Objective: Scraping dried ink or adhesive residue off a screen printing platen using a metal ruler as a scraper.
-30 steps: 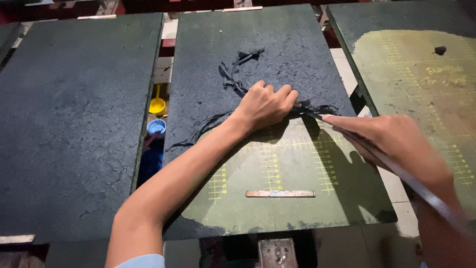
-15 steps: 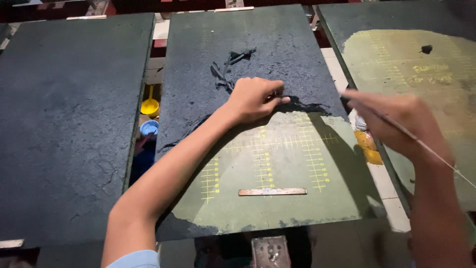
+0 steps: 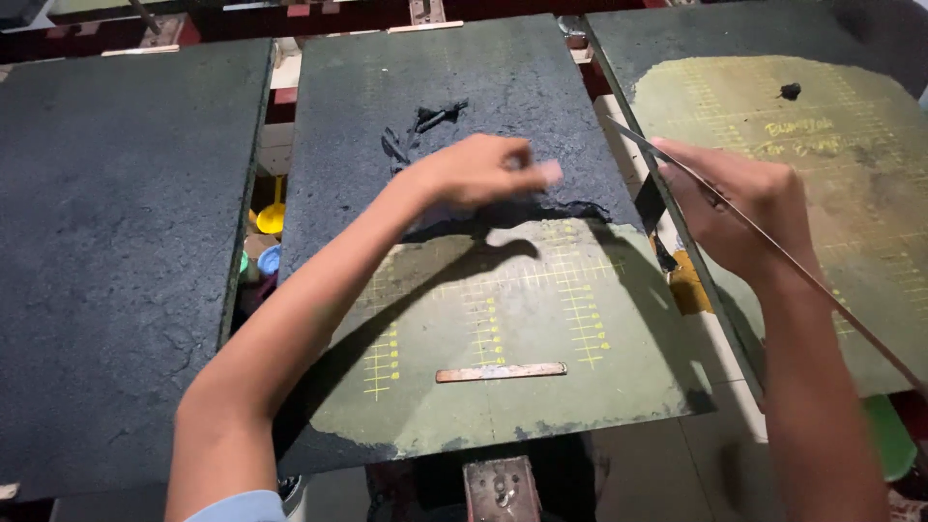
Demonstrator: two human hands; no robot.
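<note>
Two bare hands work over the middle board point(image 3: 503, 319), a flat olive-green slab marked with yellow grid lines and half covered by a rough, crumbly black coating point(image 3: 483, 87). Half a second ago the left hand point(image 3: 483, 172) pressed flat on the edge of that coating; now it is lifted and blurred, its fingers loosely bunched with nothing seen in their grip, casting a shadow on the bare green below. The right hand point(image 3: 739, 198) has drawn back to the board's right edge, its grip closed around a thin, straight metal rod point(image 3: 773, 246) that slants from upper left toward the lower right corner. The ragged line between black and green sits just under the left hand. Small black scraps point(image 3: 425, 126) lie loose on the coating above. A narrow copper-coloured strip point(image 3: 501, 372) lies flat near the board's front. To the left is a fully black board point(image 3: 116, 251); to the right, another mostly scraped green board point(image 3: 831, 135). Yellow and blue containers point(image 3: 266, 237) show in the gap below.
</note>
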